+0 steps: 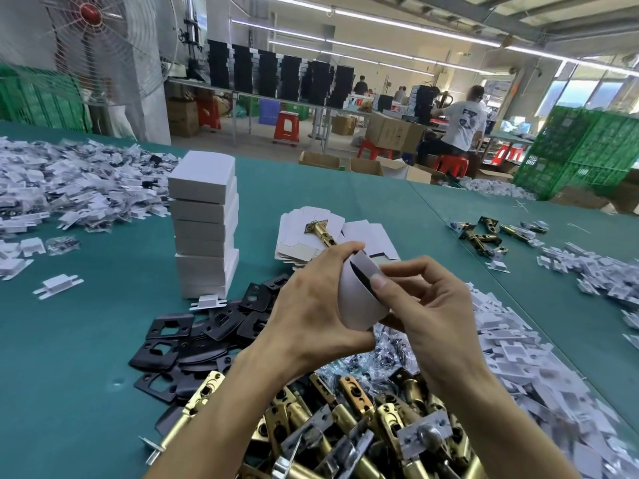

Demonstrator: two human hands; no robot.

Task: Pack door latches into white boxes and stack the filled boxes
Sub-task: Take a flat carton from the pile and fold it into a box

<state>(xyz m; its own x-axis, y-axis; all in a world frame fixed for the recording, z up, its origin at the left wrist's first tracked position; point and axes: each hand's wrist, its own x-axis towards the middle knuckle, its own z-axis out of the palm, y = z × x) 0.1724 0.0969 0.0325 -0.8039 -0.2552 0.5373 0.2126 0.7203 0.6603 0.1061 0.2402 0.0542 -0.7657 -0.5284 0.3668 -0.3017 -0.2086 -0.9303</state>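
With the left hand (311,305) gripping the white box (358,305) and the right hand (432,305) pinching its open edge, the flap should tuck in straight, without crushing the card.

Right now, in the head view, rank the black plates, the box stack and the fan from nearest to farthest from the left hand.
1. Black plates, on the table just left of the left hand, which holds a white box.
2. Box stack, farther left and back on the table.
3. Fan, far back left, beyond the table.
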